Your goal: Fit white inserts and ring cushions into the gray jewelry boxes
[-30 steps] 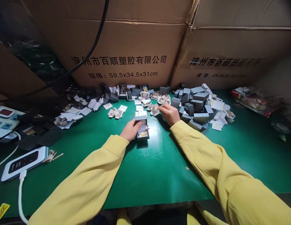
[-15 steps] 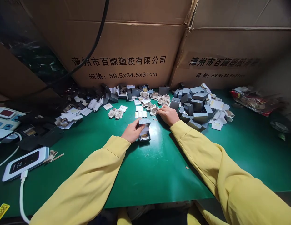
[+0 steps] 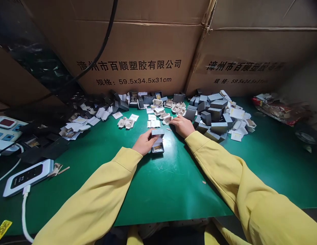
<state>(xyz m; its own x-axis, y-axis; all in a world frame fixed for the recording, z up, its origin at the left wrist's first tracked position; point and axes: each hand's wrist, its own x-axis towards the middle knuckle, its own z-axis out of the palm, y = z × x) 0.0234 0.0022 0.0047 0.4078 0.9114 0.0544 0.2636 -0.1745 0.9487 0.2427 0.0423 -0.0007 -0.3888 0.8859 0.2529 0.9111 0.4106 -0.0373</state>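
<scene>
My left hand (image 3: 144, 143) grips a small grey hinged box (image 3: 157, 132) by its raised lid, thumb across the front. The box stands open on the green table, with a small gold-coloured piece in its white-lined base. Farther forward and right, my right hand (image 3: 183, 126) has its fingertips closed at the edge of a folded cardboard insert (image 3: 167, 120). More beige inserts (image 3: 178, 108) lie just behind it. Small white cards (image 3: 151, 117) and a white folded paper (image 3: 153, 124) rest behind the open box.
Grey boxes (image 3: 217, 114) are heaped right of my right hand, beside white papers (image 3: 237, 115). Dark boxes and papers (image 3: 79, 122) spread leftward. A white device (image 3: 28, 177) with a cable and a power strip (image 3: 9, 127) sit at left. Large cartons (image 3: 138, 44) stand behind.
Almost nothing differs. Both hands keep their places, the left on the open box and the right at the cardboard insert; the view shifts very slightly.
</scene>
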